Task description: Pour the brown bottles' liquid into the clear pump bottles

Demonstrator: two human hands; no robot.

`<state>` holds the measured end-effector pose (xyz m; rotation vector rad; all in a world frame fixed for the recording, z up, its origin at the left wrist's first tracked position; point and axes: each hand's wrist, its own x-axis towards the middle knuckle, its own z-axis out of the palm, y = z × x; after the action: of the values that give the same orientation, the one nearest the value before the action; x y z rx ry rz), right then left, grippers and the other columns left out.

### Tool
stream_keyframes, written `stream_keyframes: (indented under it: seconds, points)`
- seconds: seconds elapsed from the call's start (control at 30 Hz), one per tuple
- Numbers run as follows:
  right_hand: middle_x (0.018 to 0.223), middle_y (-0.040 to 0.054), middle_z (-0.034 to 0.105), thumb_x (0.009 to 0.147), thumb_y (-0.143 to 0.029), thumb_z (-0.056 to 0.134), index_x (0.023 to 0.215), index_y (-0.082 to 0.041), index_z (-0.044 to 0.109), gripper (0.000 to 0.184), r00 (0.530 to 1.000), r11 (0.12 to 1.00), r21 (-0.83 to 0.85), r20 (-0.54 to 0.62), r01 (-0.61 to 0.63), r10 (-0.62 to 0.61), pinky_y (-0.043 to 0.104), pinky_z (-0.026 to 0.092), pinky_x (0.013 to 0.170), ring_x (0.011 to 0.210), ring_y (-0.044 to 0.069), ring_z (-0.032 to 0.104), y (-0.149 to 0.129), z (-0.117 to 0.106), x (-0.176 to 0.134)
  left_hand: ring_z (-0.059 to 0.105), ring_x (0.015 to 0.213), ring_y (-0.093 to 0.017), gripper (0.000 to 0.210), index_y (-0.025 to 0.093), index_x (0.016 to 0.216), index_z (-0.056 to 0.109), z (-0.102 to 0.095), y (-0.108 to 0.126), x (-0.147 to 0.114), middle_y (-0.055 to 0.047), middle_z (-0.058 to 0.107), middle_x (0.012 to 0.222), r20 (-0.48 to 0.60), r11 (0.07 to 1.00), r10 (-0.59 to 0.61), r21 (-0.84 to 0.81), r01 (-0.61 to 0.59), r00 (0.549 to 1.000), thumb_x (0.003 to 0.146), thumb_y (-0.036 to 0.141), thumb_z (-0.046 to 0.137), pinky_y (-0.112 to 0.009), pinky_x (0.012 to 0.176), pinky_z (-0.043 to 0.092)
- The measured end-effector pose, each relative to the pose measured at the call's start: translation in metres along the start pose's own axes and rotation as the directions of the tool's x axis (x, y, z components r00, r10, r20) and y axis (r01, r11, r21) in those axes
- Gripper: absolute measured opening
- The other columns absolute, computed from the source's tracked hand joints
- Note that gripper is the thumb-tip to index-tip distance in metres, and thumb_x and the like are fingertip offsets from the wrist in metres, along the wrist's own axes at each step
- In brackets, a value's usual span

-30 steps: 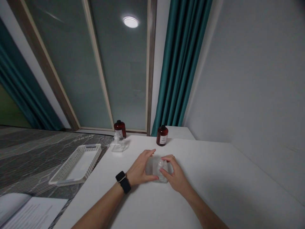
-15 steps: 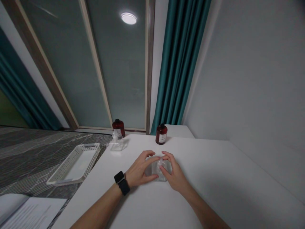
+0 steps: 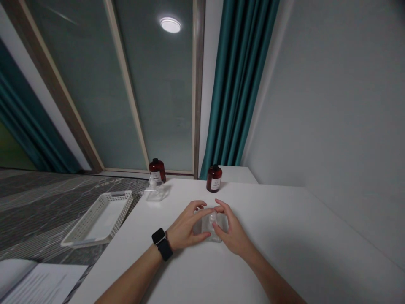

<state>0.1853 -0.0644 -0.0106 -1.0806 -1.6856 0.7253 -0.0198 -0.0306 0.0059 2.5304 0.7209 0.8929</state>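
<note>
A low, square clear container [image 3: 215, 237] with a rounded clear top piece stands on the white table [image 3: 196, 274] in front of me. Around its left side curves my left hand [image 3: 188, 226], thumb at the near edge and forefinger across the top. My right hand [image 3: 232, 234] has thumb and forefinger at the rounded top piece, from the right. The fingers partly cover the container, so its exact shape is hard to make out. A black watch [image 3: 162, 244] is on my left wrist.
Behind my hands stands a brown-red bottle [image 3: 214, 179] with a white label. A similar dark bottle [image 3: 157, 170] is at the far left corner, with another clear container [image 3: 154, 194] before it. Left of the table are a white basket [image 3: 117, 223] and an open booklet [image 3: 47, 283].
Both hands stay at the clear container in nearly the same pose. Only slight finger movement at the top piece shows.
</note>
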Motion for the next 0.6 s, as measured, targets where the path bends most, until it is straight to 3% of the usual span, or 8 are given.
stream_keyframes:
  seconds: [0.1,0.23,0.47,0.6]
  points:
    - [0.119,0.0070,0.061,0.084,-0.016,0.056,0.142,-0.026,0.035,0.062,1.000,0.996,0.086,0.024,-0.009,0.007,0.044,0.037,0.109,0.118,0.021,0.055,0.001,0.002,0.001,0.045,0.123,-0.029,0.064,0.027,0.139,0.043,0.000,0.000,0.000,-0.012,0.043,0.135,-0.010,1.000,0.003,-0.008,-0.003,1.000,0.081,0.024,0.070,-0.045,0.104,0.044]
    - [0.107,0.0040,0.062,0.084,-0.020,0.058,0.142,-0.026,0.035,0.062,0.999,0.989,0.142,0.036,-0.046,0.041,0.041,0.040,0.104,0.107,0.020,0.059,0.003,0.004,0.003,0.046,0.124,-0.028,0.073,0.028,0.144,0.034,0.001,0.000,0.000,-0.012,0.045,0.133,-0.012,0.997,-0.011,-0.071,0.010,1.000,0.081,0.022,0.070,-0.045,0.105,0.043]
    - [0.111,0.0054,0.059,0.080,-0.021,0.060,0.140,-0.024,0.038,0.064,0.996,0.992,0.092,0.021,-0.087,0.085,0.042,0.039,0.103,0.107,0.022,0.056,0.004,0.004,0.003,0.053,0.119,-0.027,0.092,0.023,0.149,0.022,0.009,-0.006,-0.002,-0.012,0.053,0.131,0.052,0.940,-0.233,-0.245,0.238,0.971,0.074,0.020,0.075,-0.047,0.105,0.041]
    - [0.112,0.0057,0.063,0.082,-0.021,0.059,0.144,-0.026,0.031,0.068,0.997,0.989,0.137,0.071,-0.047,0.037,0.044,0.033,0.109,0.117,0.023,0.054,0.004,-0.002,0.003,0.053,0.119,-0.028,0.093,0.022,0.148,0.023,0.011,-0.009,-0.003,-0.013,0.053,0.131,0.058,0.926,-0.238,-0.287,0.244,0.970,0.072,0.020,0.077,-0.047,0.105,0.041]
